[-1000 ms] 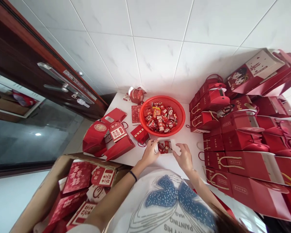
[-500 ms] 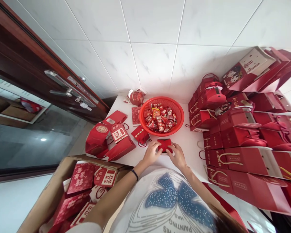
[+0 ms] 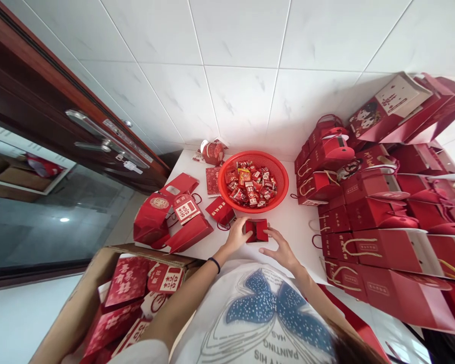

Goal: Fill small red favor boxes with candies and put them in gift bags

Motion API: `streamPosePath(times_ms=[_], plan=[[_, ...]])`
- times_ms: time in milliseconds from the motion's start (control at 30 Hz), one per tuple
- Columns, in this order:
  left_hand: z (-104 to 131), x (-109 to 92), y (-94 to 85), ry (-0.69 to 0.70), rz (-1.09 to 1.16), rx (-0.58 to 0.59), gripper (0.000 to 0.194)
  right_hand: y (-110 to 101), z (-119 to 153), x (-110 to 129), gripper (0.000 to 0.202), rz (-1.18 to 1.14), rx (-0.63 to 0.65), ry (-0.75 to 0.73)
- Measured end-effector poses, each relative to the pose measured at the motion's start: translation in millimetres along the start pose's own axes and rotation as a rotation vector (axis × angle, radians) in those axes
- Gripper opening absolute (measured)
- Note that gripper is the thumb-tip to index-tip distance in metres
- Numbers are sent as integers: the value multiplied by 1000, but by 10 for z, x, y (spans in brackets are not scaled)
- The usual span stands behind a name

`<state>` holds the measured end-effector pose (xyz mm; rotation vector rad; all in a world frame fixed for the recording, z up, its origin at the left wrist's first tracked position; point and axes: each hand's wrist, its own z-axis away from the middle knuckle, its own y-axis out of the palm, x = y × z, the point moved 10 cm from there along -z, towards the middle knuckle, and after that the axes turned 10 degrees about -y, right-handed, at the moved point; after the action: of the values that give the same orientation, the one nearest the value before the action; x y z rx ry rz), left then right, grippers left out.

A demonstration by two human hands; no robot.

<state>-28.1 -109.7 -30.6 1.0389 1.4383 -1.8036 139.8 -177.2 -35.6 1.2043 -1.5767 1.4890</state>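
A small red box [image 3: 257, 231] stands on the white table [image 3: 296, 237] near its front edge, its top open and its inside dark. My left hand [image 3: 238, 234] grips the left side of this box, thumb at the rim. At the box's right side, my right hand [image 3: 281, 247] has its thumb and fingers spread, with fingertips by the far right corner and nothing between them. Just beyond the box is a red basket [image 3: 284, 174] full of wrapped sweets [image 3: 252, 187].
Red gift bags [image 3: 367, 242] crowd the right side. Red boxes [image 3: 191, 235] and a small red bag [image 3: 220, 210] lie to the left. A cardboard carton [image 3: 74, 303] with red packages is at lower left, beside a door [image 3: 30, 86].
The small box's top now shows an opening where red flaps were before. My right thumb has moved off the box toward me, and the right hand has spread.
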Motion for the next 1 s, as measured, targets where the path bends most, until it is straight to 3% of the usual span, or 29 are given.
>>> streamPosePath(times_ms=[300, 433, 533, 700, 833, 933, 1000], plan=[[12, -70, -59, 59, -2, 86, 27, -12, -51, -171, 30, -69, -108, 136], [45, -79, -41, -15, -28, 156, 14, -28, -82, -194, 22, -38, -175, 166], [42, -81, -56, -64, -57, 134, 4, -37, -97, -260, 27, -22, -214, 232], [-13, -39, -50, -122, -137, 93, 14, -54, -234, -346, 56, -58, -161, 292], [-27, 31, -93, -190, -200, 43, 17, -75, -374, -306, 26, 24, 7, 321], [-9, 119, -137, -296, -222, 22, 33, -99, -366, -294, 32, 68, 59, 409], [19, 218, -117, -415, -238, 76, 39, -101, -333, -278, 38, 47, 39, 454]])
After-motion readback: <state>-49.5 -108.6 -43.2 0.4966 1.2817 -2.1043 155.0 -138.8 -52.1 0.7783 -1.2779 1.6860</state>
